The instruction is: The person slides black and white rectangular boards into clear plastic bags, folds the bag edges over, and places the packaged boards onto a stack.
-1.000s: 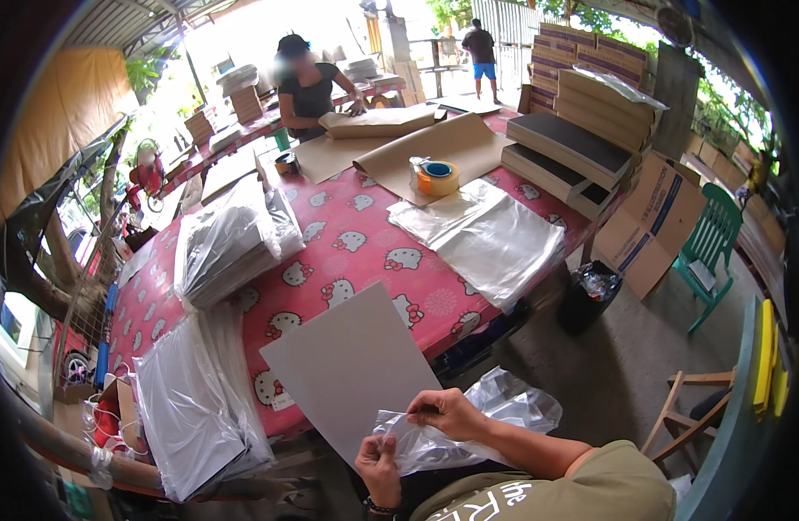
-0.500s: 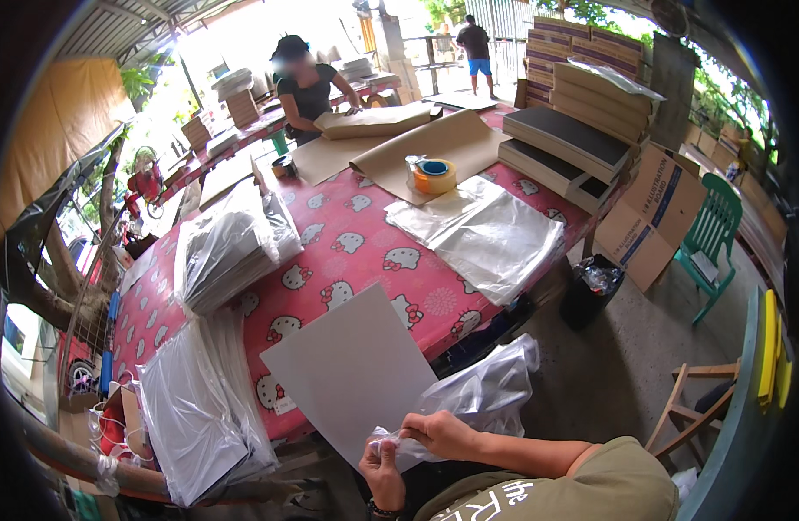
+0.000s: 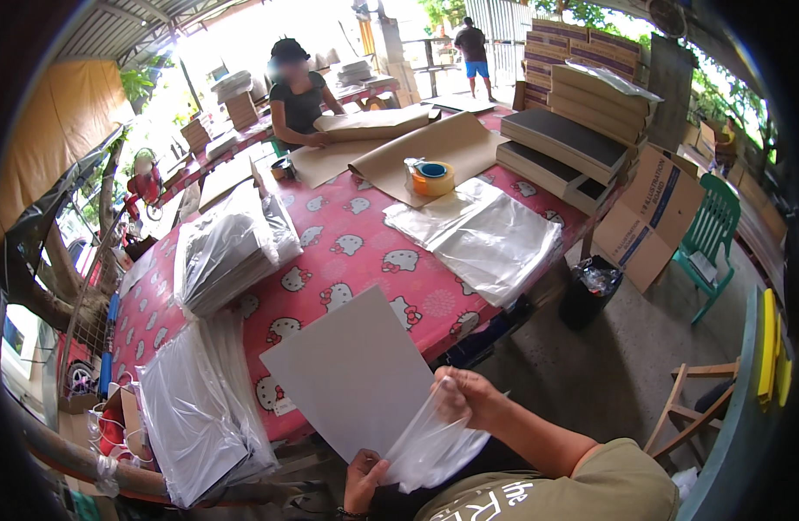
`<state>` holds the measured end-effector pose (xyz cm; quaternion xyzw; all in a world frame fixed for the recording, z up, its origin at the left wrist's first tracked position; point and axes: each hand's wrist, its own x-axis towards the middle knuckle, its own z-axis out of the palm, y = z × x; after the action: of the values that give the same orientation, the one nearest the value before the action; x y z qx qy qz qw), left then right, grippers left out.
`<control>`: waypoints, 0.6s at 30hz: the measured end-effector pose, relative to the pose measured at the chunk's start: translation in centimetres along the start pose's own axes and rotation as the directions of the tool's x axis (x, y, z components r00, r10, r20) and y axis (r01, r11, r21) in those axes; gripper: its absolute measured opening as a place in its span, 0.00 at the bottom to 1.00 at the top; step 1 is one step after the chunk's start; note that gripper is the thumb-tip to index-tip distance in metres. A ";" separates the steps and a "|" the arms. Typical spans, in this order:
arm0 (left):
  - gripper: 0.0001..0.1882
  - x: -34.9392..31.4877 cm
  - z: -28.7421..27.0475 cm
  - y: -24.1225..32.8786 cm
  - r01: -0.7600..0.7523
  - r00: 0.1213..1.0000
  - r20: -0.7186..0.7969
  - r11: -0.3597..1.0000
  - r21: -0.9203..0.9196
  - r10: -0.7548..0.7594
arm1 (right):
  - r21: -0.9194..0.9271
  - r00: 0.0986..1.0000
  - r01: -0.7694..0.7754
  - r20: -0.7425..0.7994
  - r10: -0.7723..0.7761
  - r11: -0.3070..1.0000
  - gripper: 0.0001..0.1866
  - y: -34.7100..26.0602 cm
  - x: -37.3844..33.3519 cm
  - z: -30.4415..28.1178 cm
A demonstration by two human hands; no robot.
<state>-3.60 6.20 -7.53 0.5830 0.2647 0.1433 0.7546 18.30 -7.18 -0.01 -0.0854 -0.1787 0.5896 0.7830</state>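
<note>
Compared with half a second ago, my right hand [image 3: 469, 395] is moved up and away from my left hand [image 3: 363, 482], and the bag [image 3: 425, 443], which was spreading out to the right, now hangs between the two. My right hand is closed, with the thumb and fingers pinching the upper edge of this clear bag. My left hand is partly open, its fingers bent beside the lower corner of the sheet [image 3: 351, 369]; I cannot tell if it grips the bag, the sheet or both. The sheet lies partly on the pink table [image 3: 436, 306] and reaches over its near edge, just beside the bag. Farther on the table are flat bags [image 3: 482, 243], with tape [image 3: 432, 180] behind them. At the left lies a wrapped stack [image 3: 230, 247]. Across the table, a co-worker [image 3: 297, 100] touches brown paper [image 3: 378, 123].
</note>
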 end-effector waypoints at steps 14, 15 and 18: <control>0.18 -1.9 6.8 8.1 0.287 0.926 0.153 0.905 0.315 -0.346 | -0.985 0.998 -0.004 0.006 0.055 0.174 0.12 3.6 1.5 3.5; 0.16 -1.8 5.3 7.4 0.246 0.917 0.250 0.934 0.259 -0.311 | -0.983 0.994 -0.064 -0.047 0.098 0.174 0.12 2.8 1.5 3.7; 0.15 -1.8 2.8 5.4 0.037 0.923 0.381 0.999 0.028 -0.045 | -0.966 0.949 -0.200 -0.150 0.276 0.165 0.13 1.9 0.8 3.6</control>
<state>-3.02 4.50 -1.46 0.6018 0.1262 0.0087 0.7886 15.47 -6.15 2.78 -0.5662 -0.5163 0.4625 0.4461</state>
